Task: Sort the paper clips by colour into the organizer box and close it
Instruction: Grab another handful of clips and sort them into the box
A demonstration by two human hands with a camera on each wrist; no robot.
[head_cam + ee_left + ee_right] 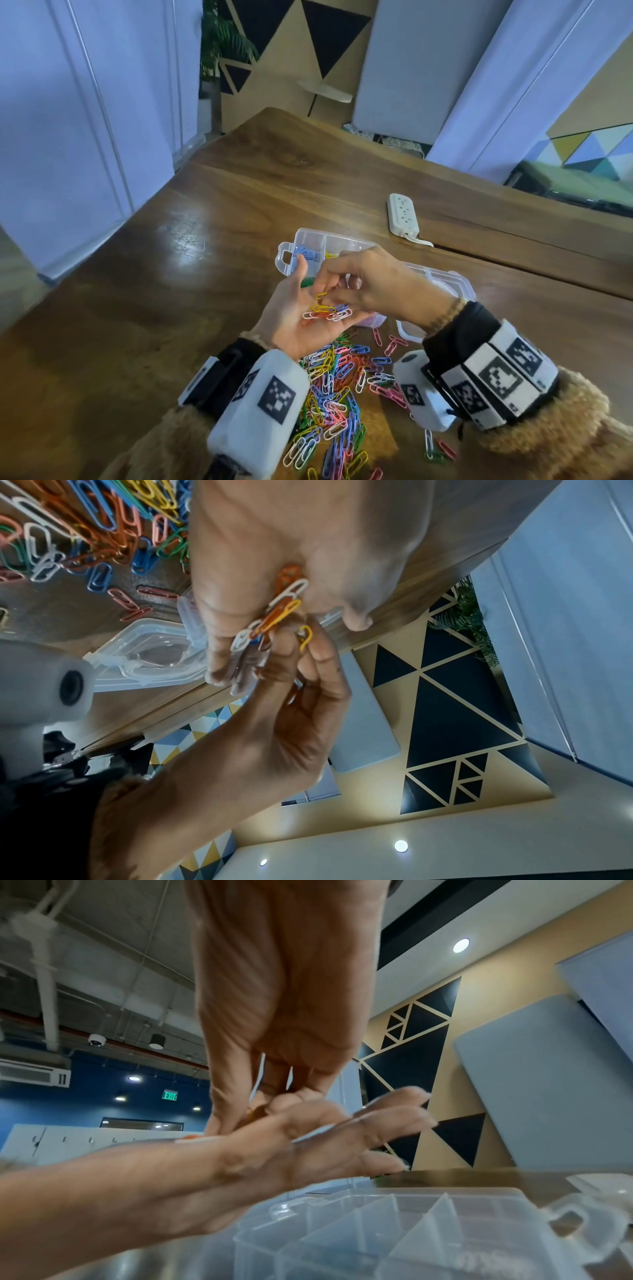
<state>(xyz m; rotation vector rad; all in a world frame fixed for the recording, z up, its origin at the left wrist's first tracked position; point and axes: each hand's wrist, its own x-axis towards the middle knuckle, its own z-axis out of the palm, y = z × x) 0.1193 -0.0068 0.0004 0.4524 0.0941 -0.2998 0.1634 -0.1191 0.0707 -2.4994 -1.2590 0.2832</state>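
Observation:
My left hand (pixel 296 310) is held palm up above the table, fingers straight, with a few loose clips (pixel 329 312) lying on it: white, yellow, red and blue. My right hand (pixel 337 286) reaches over it from the right and pinches a yellow paper clip (pixel 320 297) just above the palm; the left wrist view shows this yellow paper clip (pixel 304 638) between thumb and finger. Behind the hands stands the clear organizer box (pixel 310 236), open, with blue clips (pixel 306 253) in one compartment. A mixed pile of clips (pixel 337 394) lies on the table in front of me.
The box's open lid (pixel 445 284) lies to the right under my right forearm. A white power strip (pixel 402 214) with its cable sits further back on the wooden table (pixel 171 274). Stray pink clips (pixel 390 346) lie between the pile and the lid.

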